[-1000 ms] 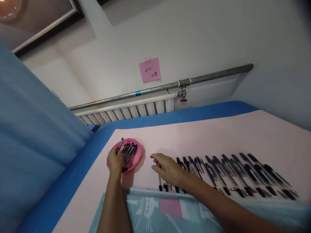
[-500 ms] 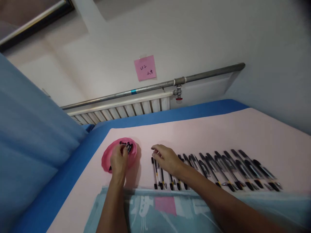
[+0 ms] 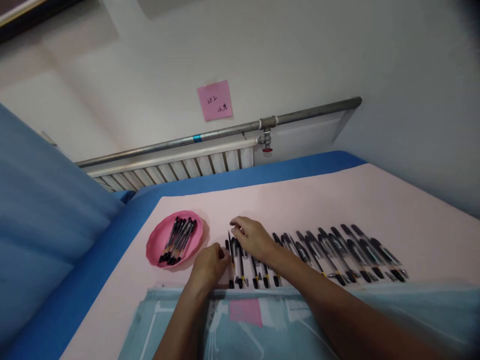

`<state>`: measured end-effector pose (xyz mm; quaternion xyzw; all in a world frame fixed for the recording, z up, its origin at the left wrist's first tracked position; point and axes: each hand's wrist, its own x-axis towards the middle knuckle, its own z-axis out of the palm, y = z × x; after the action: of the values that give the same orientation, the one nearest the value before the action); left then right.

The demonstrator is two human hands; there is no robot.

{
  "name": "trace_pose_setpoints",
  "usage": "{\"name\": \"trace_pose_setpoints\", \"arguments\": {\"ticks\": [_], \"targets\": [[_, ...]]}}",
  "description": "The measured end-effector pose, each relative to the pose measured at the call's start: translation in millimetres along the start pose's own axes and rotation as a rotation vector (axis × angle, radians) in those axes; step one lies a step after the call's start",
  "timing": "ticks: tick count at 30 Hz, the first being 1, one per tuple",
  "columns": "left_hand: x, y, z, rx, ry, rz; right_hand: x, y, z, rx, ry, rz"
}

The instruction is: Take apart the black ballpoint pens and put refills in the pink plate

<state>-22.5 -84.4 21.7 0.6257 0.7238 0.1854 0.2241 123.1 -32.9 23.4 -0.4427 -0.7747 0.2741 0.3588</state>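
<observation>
My left hand (image 3: pixel 208 266) is closed at the left end of a row of pens, its thumb and fingertips pinched on a black-ended clear pen (image 3: pixel 231 278) lying on the pink sheet. My right hand (image 3: pixel 253 237) hovers over the same end of the row, fingers curled, with a gap between thumb and forefinger and nothing visible in it. A thin pointed tip (image 3: pixel 229 235) shows just below its fingertips. To the left, a pink scalloped dish (image 3: pixel 153 242) holds a bundle of clear pens (image 3: pixel 180 240) with black caps. Part of the row is hidden behind my right hand and forearm.
More pens and capped parts (image 3: pixel 337 250) lie slanted in a long row to the right. A blue patterned cloth (image 3: pixel 180 305) runs along the near edge. Beyond the pink sheet (image 3: pixel 300 195) are a radiator (image 3: pixel 210 162) and a pipe (image 3: pixel 150 150); a blue curtain (image 3: pixel 37 210) hangs left.
My left hand has left the pink dish and moved right to the end of the pen row; the pens lie in the dish. My right hand stays near the row. The view has shifted slightly.
</observation>
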Motion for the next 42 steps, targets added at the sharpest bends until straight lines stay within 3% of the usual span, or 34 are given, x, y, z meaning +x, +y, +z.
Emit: {"name": "trace_pose_setpoints", "arguments": {"ticks": [7, 11, 18, 22, 26, 31, 35, 42], "targets": [[-2.6, 3.4, -6.6, 0.143, 0.034, -0.043, -0.2, 1.1, -0.4, -0.01, -0.009, -0.001], [1.6, 0.2, -7.8, 0.113, 0.076, -0.077, -1.2, -0.2, 1.7, 0.011, -0.031, 0.012], [2.8, 7.5, -3.4, -0.399, 0.205, 0.097, -4.4, -12.4, 8.3, 0.16, -0.14, 0.073], [0.9, 9.2, 0.1, -0.498, 0.146, 0.196, -1.3, -15.1, 3.3, 0.264, -0.109, 0.189], [2.1, 1.2, 3.7, -0.357, 0.007, 0.126, 3.3, -12.7, -3.7, 0.413, 0.001, 0.325], [2.0, 0.9, 3.4, -0.025, -0.149, 0.04, 4.6, -11.8, -5.9, 0.5, 0.075, 0.322], [0.6, 6.2, -0.8, 0.162, -0.179, -0.002, 3.9, -10.2, -4.4, 0.494, 0.079, 0.295], [-3.2, 2.9, -5.4, 0.275, -0.17, 0.009, 3.3, -7.7, -4.0, 0.452, 0.073, 0.281]]}}
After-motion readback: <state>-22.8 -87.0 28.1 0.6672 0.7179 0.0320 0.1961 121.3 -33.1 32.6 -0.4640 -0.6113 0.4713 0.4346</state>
